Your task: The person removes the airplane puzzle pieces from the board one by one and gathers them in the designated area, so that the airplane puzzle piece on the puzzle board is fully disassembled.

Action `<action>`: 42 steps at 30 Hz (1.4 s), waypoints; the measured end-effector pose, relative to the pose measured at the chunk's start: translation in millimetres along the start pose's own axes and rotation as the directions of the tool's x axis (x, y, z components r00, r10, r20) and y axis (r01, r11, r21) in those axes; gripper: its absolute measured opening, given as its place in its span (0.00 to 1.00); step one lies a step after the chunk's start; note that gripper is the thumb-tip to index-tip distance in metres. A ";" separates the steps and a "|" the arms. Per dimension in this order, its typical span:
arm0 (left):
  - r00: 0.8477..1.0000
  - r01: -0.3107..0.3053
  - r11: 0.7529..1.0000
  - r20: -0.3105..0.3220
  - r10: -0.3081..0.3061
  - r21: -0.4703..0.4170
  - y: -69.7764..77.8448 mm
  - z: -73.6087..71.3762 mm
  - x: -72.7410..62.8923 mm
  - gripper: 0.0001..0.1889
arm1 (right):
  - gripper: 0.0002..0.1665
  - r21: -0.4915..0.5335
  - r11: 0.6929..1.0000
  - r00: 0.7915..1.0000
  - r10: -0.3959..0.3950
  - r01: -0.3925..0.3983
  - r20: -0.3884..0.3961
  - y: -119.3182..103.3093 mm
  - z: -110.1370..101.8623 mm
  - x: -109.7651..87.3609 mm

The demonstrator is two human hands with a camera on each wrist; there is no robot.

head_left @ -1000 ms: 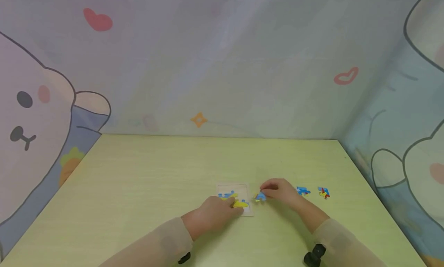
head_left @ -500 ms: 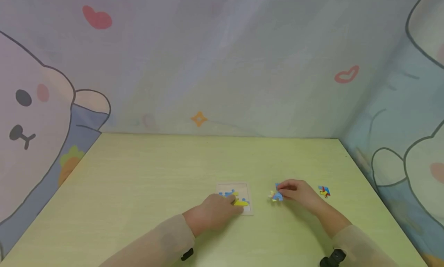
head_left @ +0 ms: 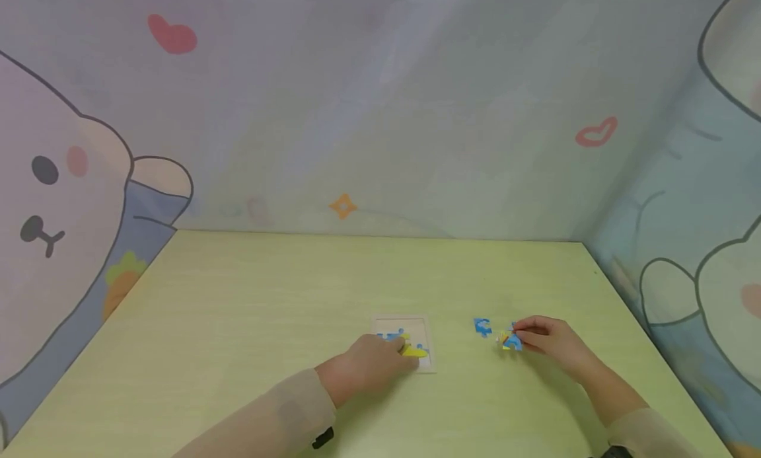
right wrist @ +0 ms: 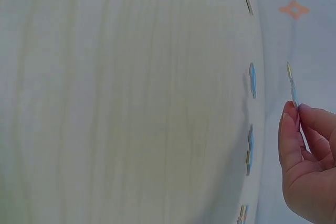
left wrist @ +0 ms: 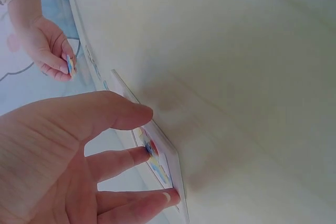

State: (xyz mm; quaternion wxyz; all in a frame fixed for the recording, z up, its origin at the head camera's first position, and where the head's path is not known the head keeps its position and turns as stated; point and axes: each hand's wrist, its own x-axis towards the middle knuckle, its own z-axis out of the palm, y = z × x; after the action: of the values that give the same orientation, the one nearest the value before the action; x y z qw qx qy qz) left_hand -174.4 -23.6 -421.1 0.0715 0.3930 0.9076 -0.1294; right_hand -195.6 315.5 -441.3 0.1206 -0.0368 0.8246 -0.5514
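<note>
The right hand [head_left: 557, 345] pinches a puzzle piece [head_left: 514, 343] by one edge, so most shows; the left hand [head_left: 368, 365] rests relaxed on the puzzle tray [head_left: 401, 317], perhaps steadying it. Loose pieces [head_left: 482, 326] lie near the right hand.

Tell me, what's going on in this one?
A person's right grip pinches a flat, mostly blue-and-yellow jigsaw piece above the pale yellow-green table. Their left grip rests on a pale, framed puzzle tray, partly filled with blue and yellow pieces. More loose, multicoloured pieces lie to its right.
</note>
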 end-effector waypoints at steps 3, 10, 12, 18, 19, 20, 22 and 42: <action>1.000 0.008 1.000 0.006 -0.008 0.004 0.3 -0.6 0.3 0.24 | 0.19 0.013 1.000 1.000 0.006 -0.006 -0.011 6.1 -7.0 -3.3; 0.999 0.034 0.999 0.042 -0.034 0.002 2.9 1.7 0.9 0.27 | 0.18 0.034 0.999 0.999 0.011 -0.009 -0.045 19.7 -17.6 -10.9; 0.998 0.037 0.999 0.043 -0.037 0.018 4.2 3.3 0.5 0.27 | 0.18 0.045 0.999 0.999 0.010 -0.008 -0.051 22.5 -19.5 -13.2; 0.999 0.031 0.999 0.028 -0.032 0.035 5.5 5.4 -2.2 0.27 | 0.20 0.063 0.998 0.998 0.024 -0.020 -0.062 28.8 -23.9 -19.0; 0.999 0.029 0.999 0.025 -0.030 0.034 5.5 5.6 -2.4 0.27 | 0.20 0.064 0.998 0.998 0.026 -0.022 -0.065 29.6 -24.7 -19.8; 0.999 0.029 0.999 0.028 -0.030 0.030 5.6 5.8 -2.6 0.27 | 0.20 0.059 0.998 0.997 0.030 -0.026 -0.066 30.3 -25.6 -20.6; 0.999 0.028 0.999 0.023 -0.029 0.023 5.6 5.9 -3.0 0.27 | 0.21 0.044 0.999 0.997 0.035 -0.032 -0.069 31.8 -27.7 -22.2; 0.997 0.069 0.997 0.033 -0.068 -0.018 3.6 -0.3 -4.2 0.28 | 0.24 -0.200 0.975 0.988 0.065 -0.093 -0.140 49.1 -61.5 -27.2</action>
State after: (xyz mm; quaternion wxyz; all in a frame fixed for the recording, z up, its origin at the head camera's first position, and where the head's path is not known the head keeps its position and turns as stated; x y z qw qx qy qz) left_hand -168.9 -24.0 -420.5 0.0854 0.3587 0.9205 -0.1294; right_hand -180.5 395.2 -459.8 0.0831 0.0206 0.8842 -0.4592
